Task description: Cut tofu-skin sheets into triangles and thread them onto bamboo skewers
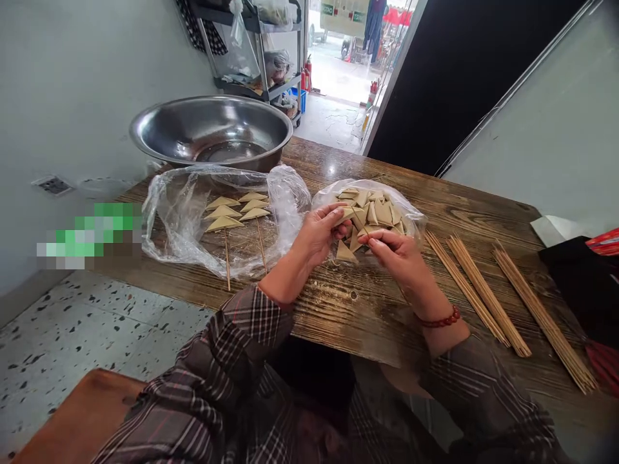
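My left hand (320, 233) pinches a tan triangular piece (349, 214) over the near left part of an open plastic bag (411, 216) full of similar pieces (382, 209). Between the fingers of my right hand (397, 252) is a thin wooden skewer (360, 222), its upper end at the triangle. To the left, two skewers threaded with stacked triangles (225, 222) lie on a clear plastic bag (181, 206), their bare ends pointing toward me. Bundles of bare skewers (488, 295) rest to the right of my right hand.
A large steel basin (213, 129) stands behind the clear bag. At the right edge of the wooden table (464, 206) are a white paper (556, 230) and a black bag (570, 277). A shelf cart (283, 84) stands beyond, near the doorway.
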Tool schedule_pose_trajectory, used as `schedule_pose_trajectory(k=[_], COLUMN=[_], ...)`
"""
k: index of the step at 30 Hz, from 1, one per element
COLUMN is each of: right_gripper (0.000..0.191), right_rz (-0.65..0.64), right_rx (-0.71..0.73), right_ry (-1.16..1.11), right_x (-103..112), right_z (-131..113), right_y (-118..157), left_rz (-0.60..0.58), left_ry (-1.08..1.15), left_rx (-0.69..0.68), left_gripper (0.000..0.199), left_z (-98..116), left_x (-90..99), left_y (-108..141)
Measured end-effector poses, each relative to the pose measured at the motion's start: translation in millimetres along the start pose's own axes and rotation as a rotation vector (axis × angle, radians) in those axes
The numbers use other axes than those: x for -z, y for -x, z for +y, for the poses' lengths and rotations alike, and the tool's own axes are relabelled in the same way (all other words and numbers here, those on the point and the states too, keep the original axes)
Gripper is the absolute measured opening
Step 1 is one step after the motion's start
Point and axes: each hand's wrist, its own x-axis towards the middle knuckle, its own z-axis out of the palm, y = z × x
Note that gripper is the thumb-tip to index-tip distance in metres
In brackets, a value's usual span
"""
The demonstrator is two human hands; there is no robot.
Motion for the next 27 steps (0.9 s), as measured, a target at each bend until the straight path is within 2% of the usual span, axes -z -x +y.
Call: schedule_pose_trajectory(k=[4, 7, 14, 27], right_gripper=[0.035, 0.040, 0.041, 0.044], right_rz=[0.039, 0.066, 0.035, 0.043], right_rx=[0.130, 0.165, 0.124, 0.083], right_ry=[0.117, 0.161, 0.171, 0.156], right_x=[0, -4, -13, -12], right_z=[0, 1, 6, 7], right_y=[8, 13, 19, 19], left_rz=[0.028, 0.035, 0.038, 0.034], left_ry=[0.030, 0.036, 0.038, 0.073], left_rx=[0.029, 0.050, 0.074, 0.089], left_gripper=[0.013, 0.012, 0.015, 0.010], left_z=[3, 4, 5, 5], left_x=[-2.5, -4.2, -4.3, -3.7], left_y=[1, 3, 4, 3])
